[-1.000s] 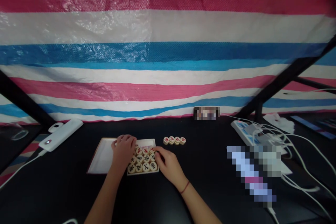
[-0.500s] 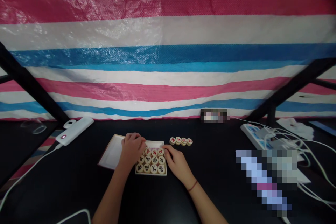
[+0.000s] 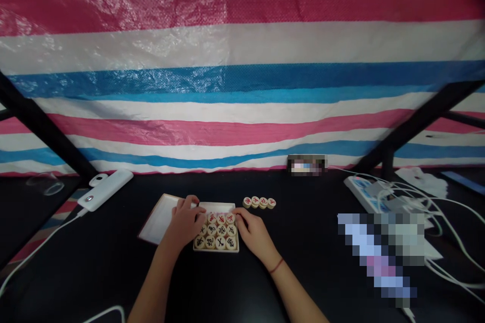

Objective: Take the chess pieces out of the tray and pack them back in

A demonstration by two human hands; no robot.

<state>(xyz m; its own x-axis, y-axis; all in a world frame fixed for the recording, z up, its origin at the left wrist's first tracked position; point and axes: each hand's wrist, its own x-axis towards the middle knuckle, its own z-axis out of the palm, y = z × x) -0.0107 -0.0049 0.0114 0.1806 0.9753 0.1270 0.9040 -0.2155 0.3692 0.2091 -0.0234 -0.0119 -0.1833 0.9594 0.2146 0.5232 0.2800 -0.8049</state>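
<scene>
A white box [image 3: 216, 250] on the black table holds rows of round chess pieces [image 3: 221, 230], red-marked ones above black-marked ones. Its far strip shows no pieces. My left hand [image 3: 186, 222] is over the box's left edge, fingers apart, thumb and index near the upper left pieces. The fingers of my right hand [image 3: 253, 232] are at the box's upper right corner; whether they grip its wall is not clear. Beyond the right hand stands a short row of red-marked pieces [image 3: 259, 203]. The open lid [image 3: 158, 222] lies left of the box, partly behind my left hand.
A white device [image 3: 108, 190] with a cable lies at the left, near a clear glass [image 3: 51, 185]. On the right are a power strip [image 3: 364, 196], tangled white cables and blurred items. A striped sheet [image 3: 235, 111] hangs behind the table.
My left hand has shifted slightly left, and its fingers have spread apart. My right hand stays at the box corner. The whole view has moved a little.
</scene>
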